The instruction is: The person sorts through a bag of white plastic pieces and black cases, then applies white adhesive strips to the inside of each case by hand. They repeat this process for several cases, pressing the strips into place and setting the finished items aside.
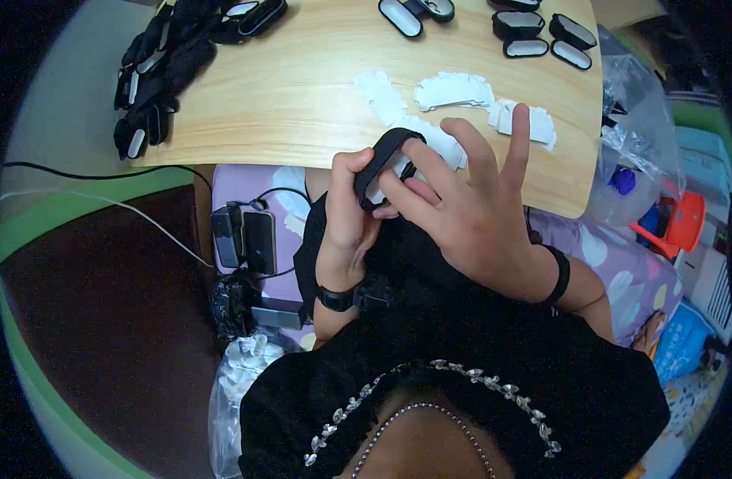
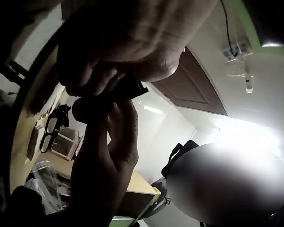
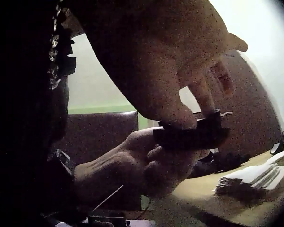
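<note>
A small black oval case point(image 1: 371, 171) with a white lining is held in my left hand point(image 1: 348, 211), the thumb along its outer wall and the fingers beneath. My right hand point(image 1: 482, 219) is over the case from the right, with two fingertips pressing inside it and the outer fingers stretched out away from it. In the left wrist view the case point(image 2: 92, 109) is dark between the two hands. The right wrist view shows the case point(image 3: 191, 138) lying across the left fingers point(image 3: 168, 165), with right fingertips dipping into it.
White flat paper pieces point(image 1: 454, 90) lie in stacks on the wooden table point(image 1: 294, 88). Open black cases with white linings point(image 1: 526, 48) stand at the back right, with more black cases point(image 1: 154, 112) heaped at the left. A phone point(image 1: 260, 242) lies below the table edge.
</note>
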`<state>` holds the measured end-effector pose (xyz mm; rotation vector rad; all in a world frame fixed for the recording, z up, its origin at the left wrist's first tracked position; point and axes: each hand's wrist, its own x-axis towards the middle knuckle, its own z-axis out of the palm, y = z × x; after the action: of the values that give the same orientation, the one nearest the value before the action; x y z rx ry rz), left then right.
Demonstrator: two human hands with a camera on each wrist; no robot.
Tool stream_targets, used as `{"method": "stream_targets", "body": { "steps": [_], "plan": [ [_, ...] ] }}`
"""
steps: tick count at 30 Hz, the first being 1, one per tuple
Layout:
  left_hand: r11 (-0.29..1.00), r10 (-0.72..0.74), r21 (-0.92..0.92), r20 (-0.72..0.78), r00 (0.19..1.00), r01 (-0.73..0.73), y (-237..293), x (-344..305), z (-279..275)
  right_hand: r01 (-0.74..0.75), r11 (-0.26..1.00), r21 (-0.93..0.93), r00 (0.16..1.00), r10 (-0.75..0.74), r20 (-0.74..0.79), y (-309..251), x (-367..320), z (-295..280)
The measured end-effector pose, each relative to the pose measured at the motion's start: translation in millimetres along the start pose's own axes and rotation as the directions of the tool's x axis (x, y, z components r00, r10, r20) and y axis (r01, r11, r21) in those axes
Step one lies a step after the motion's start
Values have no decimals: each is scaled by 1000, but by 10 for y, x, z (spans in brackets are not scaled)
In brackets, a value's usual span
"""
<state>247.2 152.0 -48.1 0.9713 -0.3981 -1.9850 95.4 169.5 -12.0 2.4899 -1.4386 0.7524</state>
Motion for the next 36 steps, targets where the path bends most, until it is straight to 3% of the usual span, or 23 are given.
{"method": "stream_targets", "body": {
  "steps": [5, 8, 9, 13, 14, 18, 19, 21, 24, 27, 29, 30, 31, 32, 33, 36],
  "plan": [
    [997, 30, 79, -124, 992, -20, -13, -17, 82, -22, 998, 59, 998, 19, 59, -10, 8, 1],
    [993, 70, 103, -220, 973, -48, -31, -18, 26, 24, 971, 240, 997, -41, 65, 2, -4, -16],
    [991, 76, 122, -222, 972, -49, -24, -20, 4, 61, 982, 178, 991, -81, 106, -9, -29, -14],
    [971, 48, 237, -109, 993, -21, 70, -17, 60, -90, 963, 254, 978, 36, 207, 10, 34, -105],
    [955, 25, 295, 7, 1000, -26, 108, -2, 3, -110, 961, 255, 973, 52, 224, 25, 49, -126],
    [947, -10, 322, 12, 1000, 6, 154, -22, 150, -29, 956, 292, 989, -14, 144, 180, 83, -202],
    [923, -36, 383, -1, 999, 34, 133, 38, 104, 3, 960, 279, 987, -48, 155, 280, 83, -251],
    [774, 83, 626, 50, 995, -96, 110, 61, 199, 43, 958, 285, 984, -90, 154, 379, 72, -286],
    [802, -71, 594, -10, 997, 63, 102, 125, 258, 43, 941, 335, 988, -90, 126, 474, 30, -335],
    [427, -289, 903, 185, 939, -47, 541, 206, 365, -31, 953, 303, 997, 9, 76, 637, -16, -482],
    [422, 137, 895, 97, 986, -146, 681, 197, 364, -131, 976, 173, 991, 136, -19, 833, -80, -552],
    [410, 309, 903, -7, 951, -126, 830, 263, 350, -182, 979, 93, 982, 187, -41, 961, -134, -579],
    [278, 411, 947, 31, 911, -158, 1033, 435, 196, -233, 972, 14, 970, 234, -68, 1114, -184, -598],
    [-221, 714, 905, 405, 571, -365, 1302, 763, -8, -288, 953, -94, 956, 281, -85, 1305, -252, -610],
    [-315, 723, 912, 410, 557, -262, 1453, 901, -90, -338, 921, -194, 940, 320, -116, 1486, -264, -555],
    [-552, 638, 833, 448, 626, -33, 1643, 1142, -238, -298, 898, -324, 954, 274, -117, 1738, -293, -339]
  ]
}}
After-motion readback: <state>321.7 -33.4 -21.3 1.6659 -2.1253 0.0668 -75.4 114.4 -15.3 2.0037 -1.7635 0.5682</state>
